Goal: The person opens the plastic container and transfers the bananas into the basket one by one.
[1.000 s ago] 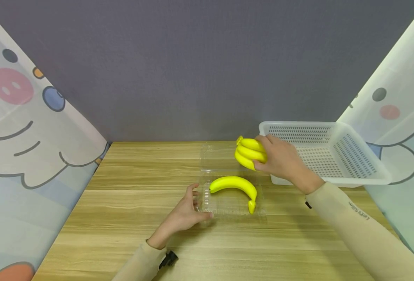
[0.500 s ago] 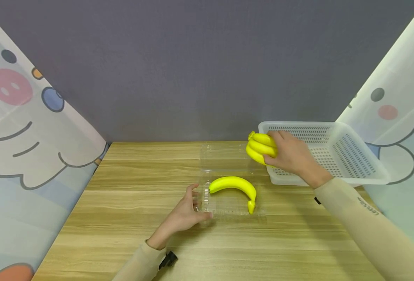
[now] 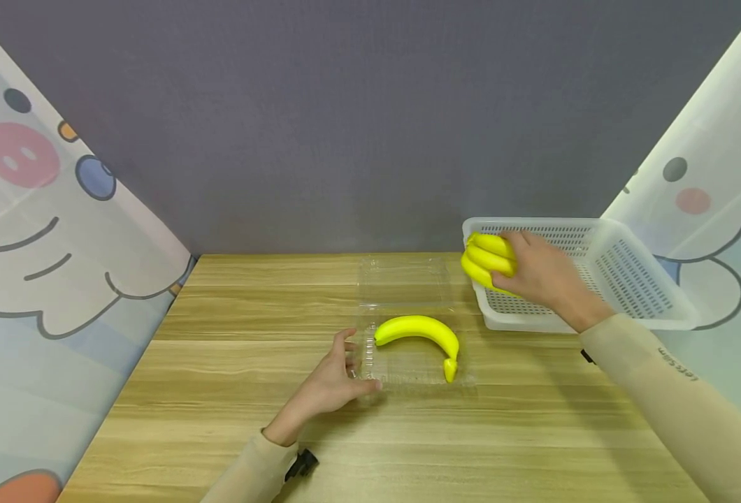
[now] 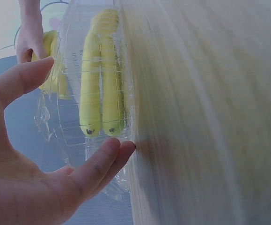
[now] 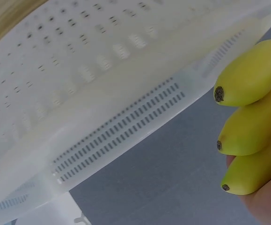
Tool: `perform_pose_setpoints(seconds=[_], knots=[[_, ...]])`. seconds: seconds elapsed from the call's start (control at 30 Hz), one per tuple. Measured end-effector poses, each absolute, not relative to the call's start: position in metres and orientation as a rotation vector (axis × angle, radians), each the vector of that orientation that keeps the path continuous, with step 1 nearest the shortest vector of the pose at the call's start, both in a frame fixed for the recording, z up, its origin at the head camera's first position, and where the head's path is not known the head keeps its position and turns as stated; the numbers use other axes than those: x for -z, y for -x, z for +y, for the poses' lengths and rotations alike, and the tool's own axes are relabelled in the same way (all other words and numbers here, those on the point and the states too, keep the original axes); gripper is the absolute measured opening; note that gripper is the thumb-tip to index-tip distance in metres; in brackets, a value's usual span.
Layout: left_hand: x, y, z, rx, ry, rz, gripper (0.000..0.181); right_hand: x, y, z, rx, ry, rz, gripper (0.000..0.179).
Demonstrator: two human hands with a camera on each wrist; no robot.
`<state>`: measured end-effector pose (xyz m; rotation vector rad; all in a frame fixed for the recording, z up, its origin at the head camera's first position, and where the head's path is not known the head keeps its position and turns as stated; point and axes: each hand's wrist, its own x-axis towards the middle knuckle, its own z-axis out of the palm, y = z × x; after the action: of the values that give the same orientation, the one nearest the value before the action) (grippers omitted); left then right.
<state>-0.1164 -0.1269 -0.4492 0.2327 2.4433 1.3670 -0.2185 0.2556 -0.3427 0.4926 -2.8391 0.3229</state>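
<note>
My right hand (image 3: 540, 273) grips a bunch of yellow bananas (image 3: 488, 260) over the left end of the white basket (image 3: 622, 324). Three dark banana tips show in the right wrist view, where the bunch (image 5: 254, 75) hangs clear of the basket's wall. To the left, a clear plastic clamshell box (image 3: 402, 375) lies with its lid (image 3: 403, 283) folded back. A curved banana (image 3: 422, 327) rests in its base. My left hand (image 3: 324, 384) rests at the box's left side, thumb and fingers spread. Through the box wall, the left wrist view shows two banana lengths (image 4: 91, 89) side by side.
All of this stands on a wood-grain table (image 3: 232, 349). Behind it rises a grey wall panel (image 3: 345, 126), close to the basket's back rim. Printed cartoon cloths hang on both sides.
My right hand has carried the bunch of bananas rightward, from above the box's lid to over the basket. My left hand, the box and the banana in it have stayed put.
</note>
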Motion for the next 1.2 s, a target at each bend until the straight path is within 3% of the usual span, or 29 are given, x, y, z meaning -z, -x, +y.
perform_pose_setpoints(seconds=[0.8, 1.2], knots=[[0.450, 0.117, -0.128, -1.381, -0.260, 2.437, 0.111, 0.351, 0.226, 0.302, -0.274, -0.354, -2.864, 0.060], [0.451, 0.117, -0.128, -1.376, -0.257, 2.450, 0.113, 0.360, 0.232, 0.329, -0.302, -0.233, -2.980, 0.070]])
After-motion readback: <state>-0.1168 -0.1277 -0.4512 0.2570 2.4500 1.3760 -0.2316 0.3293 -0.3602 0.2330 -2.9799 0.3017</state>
